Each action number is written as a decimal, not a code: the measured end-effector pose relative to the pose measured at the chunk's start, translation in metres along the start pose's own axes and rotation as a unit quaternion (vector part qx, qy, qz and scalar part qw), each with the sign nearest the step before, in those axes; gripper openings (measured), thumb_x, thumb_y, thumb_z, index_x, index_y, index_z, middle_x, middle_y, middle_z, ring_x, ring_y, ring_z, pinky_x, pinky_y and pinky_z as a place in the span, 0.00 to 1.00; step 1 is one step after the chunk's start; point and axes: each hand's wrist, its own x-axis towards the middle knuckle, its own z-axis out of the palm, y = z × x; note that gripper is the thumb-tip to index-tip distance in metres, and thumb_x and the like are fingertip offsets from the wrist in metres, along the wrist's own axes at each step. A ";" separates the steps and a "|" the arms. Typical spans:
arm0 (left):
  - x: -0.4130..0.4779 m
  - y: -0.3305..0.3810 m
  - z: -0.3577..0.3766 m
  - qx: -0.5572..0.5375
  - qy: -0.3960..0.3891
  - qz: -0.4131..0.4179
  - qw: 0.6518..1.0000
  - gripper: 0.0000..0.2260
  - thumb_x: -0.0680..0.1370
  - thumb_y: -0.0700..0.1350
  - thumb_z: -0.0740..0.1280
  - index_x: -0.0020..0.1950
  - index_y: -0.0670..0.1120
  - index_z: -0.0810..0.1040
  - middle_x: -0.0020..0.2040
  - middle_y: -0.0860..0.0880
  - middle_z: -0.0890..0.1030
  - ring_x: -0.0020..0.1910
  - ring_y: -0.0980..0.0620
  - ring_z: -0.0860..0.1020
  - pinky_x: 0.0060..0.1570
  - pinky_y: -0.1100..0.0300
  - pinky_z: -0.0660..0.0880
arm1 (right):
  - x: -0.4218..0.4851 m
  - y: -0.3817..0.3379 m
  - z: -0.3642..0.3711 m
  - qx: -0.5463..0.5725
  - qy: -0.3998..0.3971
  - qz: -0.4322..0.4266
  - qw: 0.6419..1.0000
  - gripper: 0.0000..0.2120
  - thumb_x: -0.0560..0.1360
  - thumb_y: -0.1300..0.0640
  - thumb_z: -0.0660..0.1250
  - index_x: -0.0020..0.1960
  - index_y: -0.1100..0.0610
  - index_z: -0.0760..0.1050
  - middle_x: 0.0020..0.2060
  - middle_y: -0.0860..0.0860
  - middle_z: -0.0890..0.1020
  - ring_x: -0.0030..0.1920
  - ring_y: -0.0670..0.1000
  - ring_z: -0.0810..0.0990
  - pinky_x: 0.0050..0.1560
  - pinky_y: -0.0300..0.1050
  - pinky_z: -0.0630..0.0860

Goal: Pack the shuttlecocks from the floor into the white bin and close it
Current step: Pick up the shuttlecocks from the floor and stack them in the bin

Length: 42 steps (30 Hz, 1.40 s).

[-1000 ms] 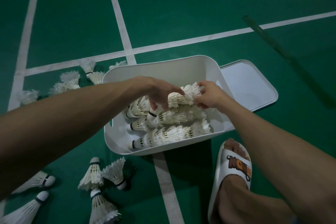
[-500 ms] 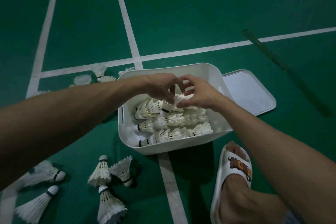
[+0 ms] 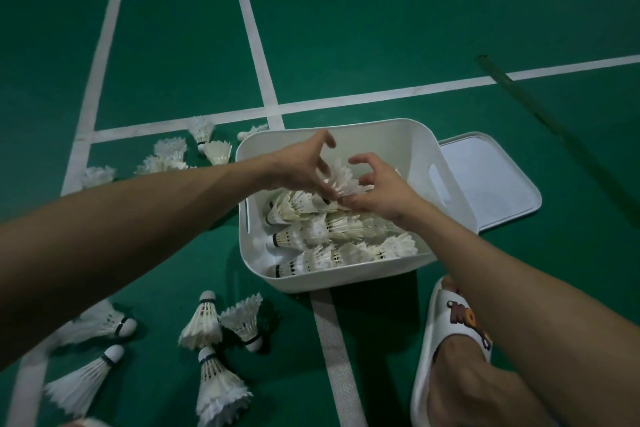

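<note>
White feathers between the hands: one shuttle is now lifted over the bin, mid-way. The left hand has spread away; the right hand curls round it. Strays off the near-left corner remain unpacked.

**Q:** What couldn't you read off?

**A:** On my left hand the fingertips blur into the shuttlecock, so grip undetermined. Its cork end is hidden under my right hand.

**Q:** Elsewhere?

**A:** Lid is partly behind the white bin. My left forearm covers part of one floor shuttlecock. Slipper and nearest shuttlecock stack are cut by the bottom edge.
</note>
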 end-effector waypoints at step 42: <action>0.019 -0.054 -0.019 0.416 -0.150 0.008 0.897 0.28 0.73 0.38 0.71 0.71 0.50 0.68 0.65 0.49 0.72 0.53 0.51 0.71 0.52 0.60 0.68 | 0.024 -0.003 0.090 -0.409 -0.197 -0.087 0.887 0.26 0.64 0.45 0.79 0.54 0.56 0.72 0.47 0.51 0.79 0.47 0.53 0.78 0.43 0.44 0.74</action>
